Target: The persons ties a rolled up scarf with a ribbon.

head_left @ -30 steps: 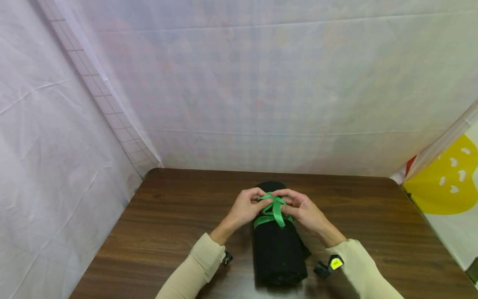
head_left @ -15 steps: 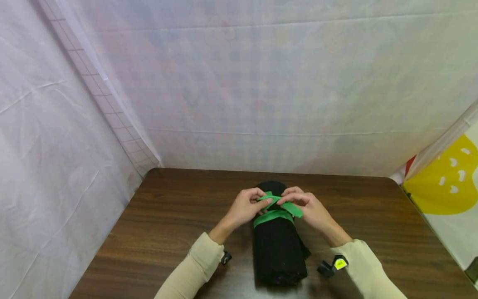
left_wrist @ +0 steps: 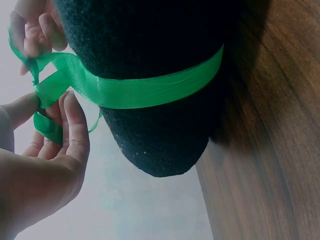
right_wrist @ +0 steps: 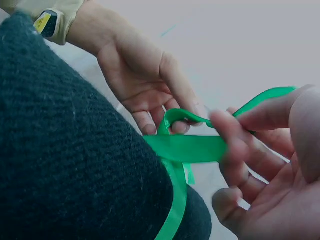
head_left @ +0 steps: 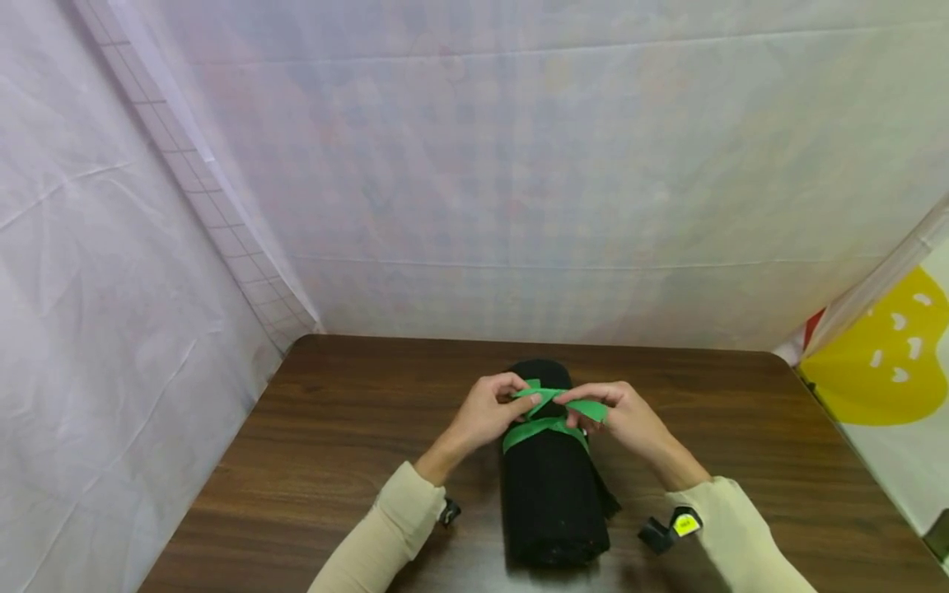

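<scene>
A black rolled knit cloth [head_left: 552, 494] lies lengthwise on the table, and a green ribbon [left_wrist: 150, 92] wraps round its middle. Above the roll, my left hand [head_left: 482, 416] pinches a loop of the ribbon between thumb and fingers. Opposite it, on the right side, my right hand [head_left: 630, 424] pinches another stretch of ribbon, with a free tail running past its thumb. Between the two hands the strands cross, as the right wrist view shows, with the flat ribbon [right_wrist: 190, 148] passing to the right fingers. Part of the crossing is hidden behind fingertips.
The dark wooden table [head_left: 356, 412] extends round the roll on all sides. A pale curtain [head_left: 519, 165] hangs along its far edge. Fringe [head_left: 606, 497] sticks out from the roll's right side. A wrist camera [head_left: 670, 527] is strapped by the right cuff.
My right hand has moved to the right, drawing a ribbon strand that hung down over the roll out sideways. My left hand keeps its pinch, nearly still.
</scene>
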`<state>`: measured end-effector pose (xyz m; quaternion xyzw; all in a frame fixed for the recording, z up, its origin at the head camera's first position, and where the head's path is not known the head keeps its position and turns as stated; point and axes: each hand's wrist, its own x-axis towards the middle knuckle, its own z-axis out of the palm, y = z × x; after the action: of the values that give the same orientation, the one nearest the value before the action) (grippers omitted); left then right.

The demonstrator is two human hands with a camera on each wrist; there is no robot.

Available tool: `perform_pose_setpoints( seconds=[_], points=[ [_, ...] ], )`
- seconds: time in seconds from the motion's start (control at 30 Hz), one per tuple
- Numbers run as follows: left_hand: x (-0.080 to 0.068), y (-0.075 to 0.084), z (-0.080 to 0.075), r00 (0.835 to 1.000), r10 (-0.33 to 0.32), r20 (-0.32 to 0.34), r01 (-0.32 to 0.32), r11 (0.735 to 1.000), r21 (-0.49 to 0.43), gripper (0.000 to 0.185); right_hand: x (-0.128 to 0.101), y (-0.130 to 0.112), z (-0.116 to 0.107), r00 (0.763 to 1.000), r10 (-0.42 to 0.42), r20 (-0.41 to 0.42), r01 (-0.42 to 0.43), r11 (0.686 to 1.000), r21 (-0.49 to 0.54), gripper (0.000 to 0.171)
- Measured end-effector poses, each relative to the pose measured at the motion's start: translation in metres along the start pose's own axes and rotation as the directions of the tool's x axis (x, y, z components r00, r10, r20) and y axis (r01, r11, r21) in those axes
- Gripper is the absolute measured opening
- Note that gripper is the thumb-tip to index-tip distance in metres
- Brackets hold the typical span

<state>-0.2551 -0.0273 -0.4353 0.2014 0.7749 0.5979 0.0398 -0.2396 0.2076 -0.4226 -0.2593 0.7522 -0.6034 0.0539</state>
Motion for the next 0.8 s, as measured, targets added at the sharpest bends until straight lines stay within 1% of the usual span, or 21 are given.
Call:
perform_pose_setpoints(
  seconds=[0.03, 0.07, 0.13, 0.17, 0.2, 0.27, 0.33, 0.37, 0.4, 0.43, 0.5, 0.6, 0.73, 0.8],
  points=[
    [-0.0005, 0.0006, -0.0006, 1.000, 0.000, 0.000, 0.000, 1.000, 0.005, 0.013, -0.0003, -0.0004, -0.0007, 1.000, 0.002, 0.023, -0.004, 0.998, 0.067, 0.025],
    [-0.0009, 0.0011, -0.0012, 1.000, -0.002, 0.002, 0.002, 1.000, 0.009, 0.013, -0.0004, -0.0007, -0.0014, 0.998, -0.017, 0.054, 0.009, 0.989, 0.148, 0.028],
    [-0.0018, 0.0017, -0.0020, 1.000, -0.012, 0.006, 0.012, 1.000, 0.018, 0.012, -0.0002, -0.0011, -0.0030, 0.991, -0.063, 0.121, 0.023, 0.952, 0.304, 0.035],
    [-0.0020, 0.0017, -0.0023, 1.000, -0.015, 0.008, 0.015, 1.000, 0.022, 0.012, -0.0001, -0.0012, -0.0037, 0.987, -0.062, 0.146, 0.004, 0.931, 0.366, 0.038],
    [-0.0024, 0.0019, -0.0026, 1.000, -0.016, 0.009, 0.016, 0.999, 0.030, 0.012, 0.0001, -0.0018, -0.0038, 0.987, -0.050, 0.154, -0.016, 0.917, 0.399, 0.040],
    [-0.0029, 0.0022, -0.0031, 1.000, -0.016, 0.013, 0.016, 0.999, 0.041, 0.012, 0.0002, -0.0028, -0.0034, 0.990, -0.021, 0.137, -0.031, 0.930, 0.368, 0.039],
    [-0.0032, 0.0024, -0.0036, 1.000, -0.014, 0.017, 0.013, 0.999, 0.052, 0.012, -0.0002, -0.0030, -0.0026, 0.995, 0.041, 0.092, -0.063, 0.964, 0.260, 0.033],
    [-0.0034, 0.0024, -0.0040, 1.000, -0.010, 0.019, 0.009, 0.998, 0.056, 0.012, -0.0006, -0.0031, -0.0021, 0.995, 0.069, 0.068, -0.082, 0.976, 0.201, 0.030],
    [-0.0035, 0.0025, -0.0043, 1.000, -0.006, 0.019, 0.005, 0.998, 0.062, 0.012, -0.0010, -0.0031, -0.0018, 0.996, 0.081, 0.046, -0.086, 0.986, 0.140, 0.027],
    [-0.0035, 0.0026, -0.0047, 1.000, -0.002, 0.019, 0.001, 0.998, 0.068, 0.012, -0.0014, -0.0027, -0.0017, 0.996, 0.084, 0.033, -0.087, 0.992, 0.090, 0.027],
    [-0.0035, 0.0027, -0.0054, 1.000, 0.008, 0.018, -0.009, 0.997, 0.080, 0.011, -0.0019, -0.0017, -0.0020, 0.996, 0.085, 0.022, -0.086, 0.995, 0.043, 0.027],
    [-0.0035, 0.0034, -0.0066, 1.000, 0.023, 0.016, -0.024, 0.995, 0.093, 0.011, -0.0021, -0.0006, -0.0035, 0.997, 0.077, 0.017, -0.078, 0.997, 0.029, 0.027],
    [-0.0040, 0.0048, -0.0087, 0.999, 0.018, 0.028, -0.022, 0.993, 0.119, 0.012, -0.0019, -0.0007, -0.0049, 0.997, 0.077, 0.023, -0.079, 0.995, 0.054, 0.027],
    [-0.0043, 0.0053, -0.0101, 0.999, 0.015, 0.036, -0.020, 0.989, 0.147, 0.014, -0.0018, -0.0015, -0.0053, 0.996, 0.081, 0.028, -0.082, 0.994, 0.068, 0.028]
  ],
)
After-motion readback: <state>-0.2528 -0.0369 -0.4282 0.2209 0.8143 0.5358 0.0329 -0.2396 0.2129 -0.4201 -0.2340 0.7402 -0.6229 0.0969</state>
